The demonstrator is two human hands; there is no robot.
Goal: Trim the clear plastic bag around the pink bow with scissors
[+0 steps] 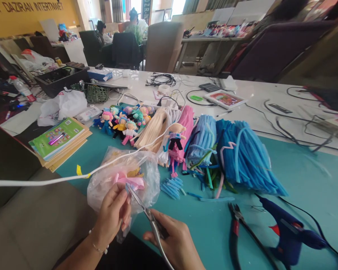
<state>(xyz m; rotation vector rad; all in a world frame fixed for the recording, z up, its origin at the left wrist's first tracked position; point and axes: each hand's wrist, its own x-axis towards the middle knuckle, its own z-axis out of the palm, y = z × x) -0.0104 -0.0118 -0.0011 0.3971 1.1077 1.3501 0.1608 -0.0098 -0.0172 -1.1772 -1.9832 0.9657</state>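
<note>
My left hand (112, 212) is closed in a pinch over the plastic bag, with a small light-blue bit showing at the fingertips; its kind is hard to make out. My right hand (177, 240) grips a silver scissors-like tool (143, 206) with long, narrow, tooth-edged jaws, their tips touching the left fingertips. Just behind them lies a clear plastic bag (98, 187) with a pink ribbon (135, 183) on it. Beyond, a small pipe-cleaner doll (176, 137) rests on pink pipe cleaners (188, 116). Short cut blue pieces (171, 187) lie right of the bag.
Bundles of blue pipe cleaners (245, 157) and several small dolls (129, 131) line the green mat (202, 232). Cutting pliers (235, 228) and a blue glue gun (288, 228) lie at right. A white cable (45, 183) crosses at left, near notebooks (59, 138).
</note>
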